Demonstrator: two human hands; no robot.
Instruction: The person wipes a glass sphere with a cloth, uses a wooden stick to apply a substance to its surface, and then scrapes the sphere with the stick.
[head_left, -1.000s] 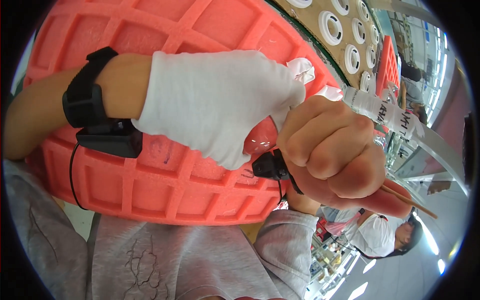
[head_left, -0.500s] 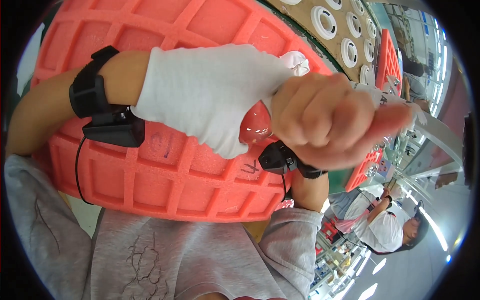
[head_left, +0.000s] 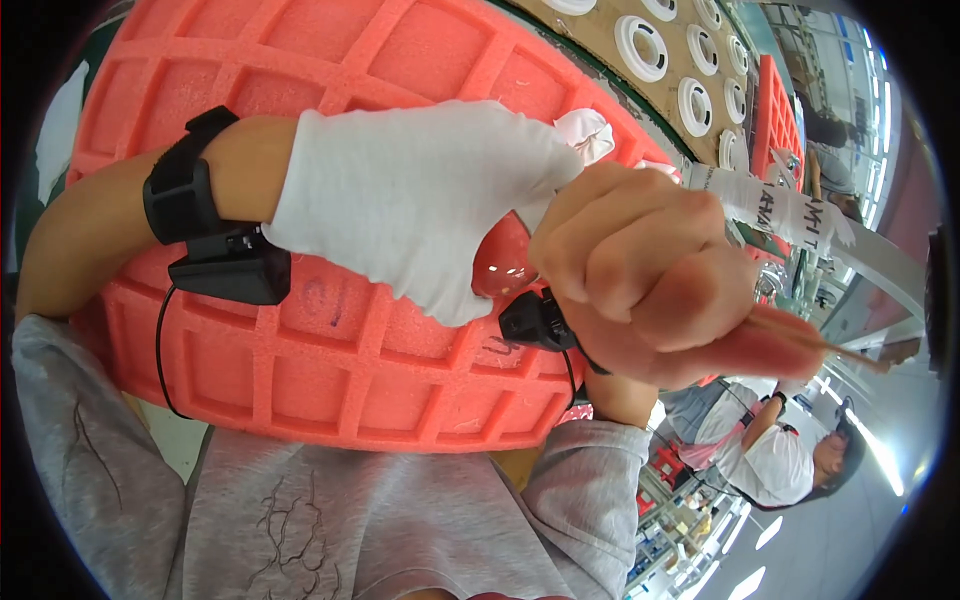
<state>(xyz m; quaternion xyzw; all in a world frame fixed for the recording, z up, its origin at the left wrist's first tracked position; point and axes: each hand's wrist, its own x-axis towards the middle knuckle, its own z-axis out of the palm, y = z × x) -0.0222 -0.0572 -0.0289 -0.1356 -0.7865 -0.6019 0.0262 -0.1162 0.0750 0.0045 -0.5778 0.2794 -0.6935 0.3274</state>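
Observation:
My left hand (head_left: 420,190), in a white glove, is curled around a glossy red rounded piece (head_left: 503,258); the glove hides most of it. Just right of it and closer to the camera, my bare right hand (head_left: 650,270) is closed, its fingers folded in. A thin tan strand (head_left: 852,355) sticks out past the tip of the right thumb, pinched there. Whether it is a stick or a cord I cannot tell. Beneath both hands lies a coral-pink foam tray (head_left: 395,385) with square compartments. A crumpled white bit (head_left: 585,135) shows beyond the glove.
Brown cardboard (head_left: 590,30) at the upper right carries several white rings (head_left: 641,48). Beyond it stands another coral-pink tray (head_left: 778,120). A pale post wrapped in printed tape (head_left: 770,205) rises to the right. Another person (head_left: 775,465) works farther off at the right.
My right hand has come nearer the camera and slightly down, and looks less blurred. The thin strand at its thumb is now visible. The left hand keeps its hold on the red piece.

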